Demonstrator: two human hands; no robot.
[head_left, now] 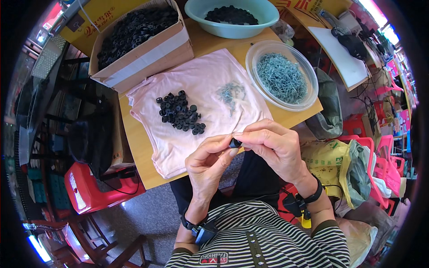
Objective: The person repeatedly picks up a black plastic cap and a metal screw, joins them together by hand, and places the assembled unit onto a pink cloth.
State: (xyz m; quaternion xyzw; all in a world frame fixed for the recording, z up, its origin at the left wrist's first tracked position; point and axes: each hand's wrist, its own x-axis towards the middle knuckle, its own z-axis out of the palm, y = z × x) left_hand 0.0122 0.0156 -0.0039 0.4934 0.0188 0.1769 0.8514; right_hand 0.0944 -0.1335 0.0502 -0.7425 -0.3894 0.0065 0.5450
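My left hand [209,164] and my right hand [272,145] meet at the table's near edge, pinching one small black plastic ring [235,143] between their fingertips. Just beyond them a pale pink cloth [196,80] covers the wooden table [134,138]. A pile of the same black rings [180,112] lies on the cloth's left part. A small heap of silver screws [231,94] lies on its right part. Both wrists wear black bands with small devices.
A cardboard box [147,53] full of black rings stands at the back left. A pale green basin [232,20] with more rings is behind. A clear bowl [308,96] of screws sits right. Red stools and bags crowd the floor.
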